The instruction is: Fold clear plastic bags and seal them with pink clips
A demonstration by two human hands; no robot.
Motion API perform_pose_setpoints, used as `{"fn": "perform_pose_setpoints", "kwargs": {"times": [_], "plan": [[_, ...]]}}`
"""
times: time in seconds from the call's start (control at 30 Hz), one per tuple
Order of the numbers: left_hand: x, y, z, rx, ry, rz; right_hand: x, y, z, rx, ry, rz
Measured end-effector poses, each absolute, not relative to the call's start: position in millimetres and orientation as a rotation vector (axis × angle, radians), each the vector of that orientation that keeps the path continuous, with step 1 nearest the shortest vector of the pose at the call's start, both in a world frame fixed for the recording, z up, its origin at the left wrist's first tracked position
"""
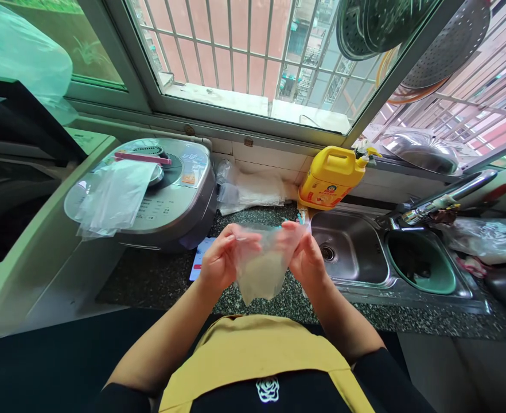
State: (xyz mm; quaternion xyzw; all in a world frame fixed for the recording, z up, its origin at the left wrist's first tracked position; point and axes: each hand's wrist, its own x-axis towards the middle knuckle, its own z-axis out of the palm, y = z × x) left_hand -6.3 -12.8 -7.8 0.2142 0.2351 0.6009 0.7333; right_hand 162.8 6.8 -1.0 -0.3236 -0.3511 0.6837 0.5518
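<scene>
A clear plastic bag (262, 272) hangs between my hands above the speckled counter, with something pale showing in or through it. At its upper left edge, my left hand (222, 255) pinches the plastic between thumb and fingers. My right hand (307, 252) grips the opposite upper edge, and the fingertips of both hands show through the film. Partly hidden behind my left hand lies a flat white and blue thing with a red mark (198, 264). A bundle of clear plastic bags (257, 189) rests against the tiled wall behind.
On the left stands a rice cooker (201, 195) with folded plastic bags (117, 195) and a pink-handled tool (143, 158) on its lid. A yellow jug (328, 178) stands behind the steel sink (356, 275). A green basin (444, 281) sits under the faucet (451, 201).
</scene>
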Motion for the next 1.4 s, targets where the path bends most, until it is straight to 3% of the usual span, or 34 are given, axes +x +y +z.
{"fn": "perform_pose_setpoints", "kwargs": {"times": [0.23,1.13,1.4], "plan": [[-8,-13,-6,0.523,0.548,1.332,166,1,3,-0.797,-0.9,1.568],[29,-4,-20,0.943,0.644,1.389,148,16,-17,-0.724,-0.962,1.995],[22,-5,-18,1.022,0.623,1.25,150,18,-26,-0.609,-1.075,2.067]]}}
